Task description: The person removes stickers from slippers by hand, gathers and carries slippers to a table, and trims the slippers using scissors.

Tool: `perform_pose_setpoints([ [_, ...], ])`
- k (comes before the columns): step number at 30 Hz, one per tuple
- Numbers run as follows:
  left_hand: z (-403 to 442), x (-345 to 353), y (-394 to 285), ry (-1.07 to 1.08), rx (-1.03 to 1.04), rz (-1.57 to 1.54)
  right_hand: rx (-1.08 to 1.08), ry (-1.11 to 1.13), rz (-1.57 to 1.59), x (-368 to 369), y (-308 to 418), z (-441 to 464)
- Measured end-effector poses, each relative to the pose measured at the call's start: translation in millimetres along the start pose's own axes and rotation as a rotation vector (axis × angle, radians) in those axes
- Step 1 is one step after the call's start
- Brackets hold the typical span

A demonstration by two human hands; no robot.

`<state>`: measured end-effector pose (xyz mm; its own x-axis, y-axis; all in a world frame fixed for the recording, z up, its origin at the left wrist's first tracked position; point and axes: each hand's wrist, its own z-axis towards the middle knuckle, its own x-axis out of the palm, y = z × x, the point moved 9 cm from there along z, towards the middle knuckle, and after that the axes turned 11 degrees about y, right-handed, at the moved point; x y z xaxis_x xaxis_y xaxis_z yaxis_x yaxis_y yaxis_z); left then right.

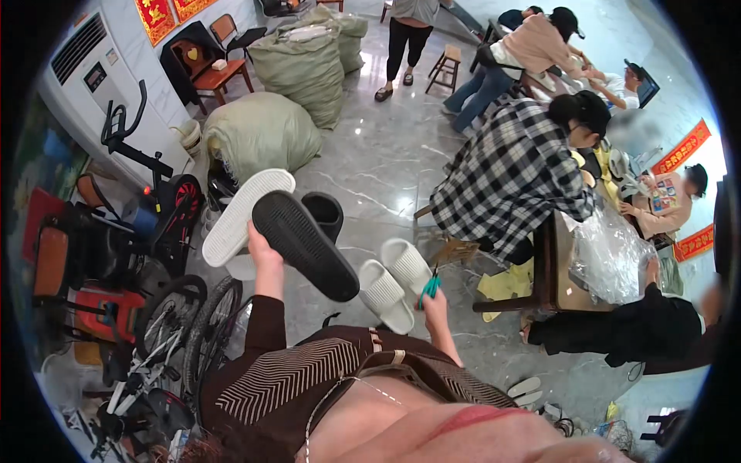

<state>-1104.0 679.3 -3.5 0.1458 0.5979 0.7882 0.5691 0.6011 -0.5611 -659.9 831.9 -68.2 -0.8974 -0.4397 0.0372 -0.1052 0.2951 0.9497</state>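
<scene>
My left hand is closed around a bunch of slide sandals held up in front of me. A black slide shows its sole, a white slide lies behind it, and another black slide is partly covered. In my right hand is a pair of scissors with teal handles, blades pointing away from me. Close beside that hand are two light grey slides, one nearer and one farther; whether they touch the hand I cannot tell.
Bicycles and an exercise bike crowd the left. Large green sacks stand ahead. On the right, a person in a checked shirt sits at a wooden table bearing clear plastic. Other people are farther back.
</scene>
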Motion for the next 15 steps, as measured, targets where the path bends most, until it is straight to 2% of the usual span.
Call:
perform_pose_setpoints([
  [3,57.7,8.9,4.0,0.036,0.071,-0.010,-0.092,0.090,-0.021,41.2,43.5,80.7],
  [6,103.5,48.0,10.3,0.059,0.099,-0.110,-0.094,0.201,0.028,85.3,92.9,140.2],
  [11,152.5,124.5,19.0,0.041,0.152,-0.092,-0.143,0.390,0.067,97.6,137.1,244.0],
  [15,194.4,174.3,27.4,0.070,0.176,-0.036,-0.016,0.513,0.223,96.7,160.8,311.0],
])
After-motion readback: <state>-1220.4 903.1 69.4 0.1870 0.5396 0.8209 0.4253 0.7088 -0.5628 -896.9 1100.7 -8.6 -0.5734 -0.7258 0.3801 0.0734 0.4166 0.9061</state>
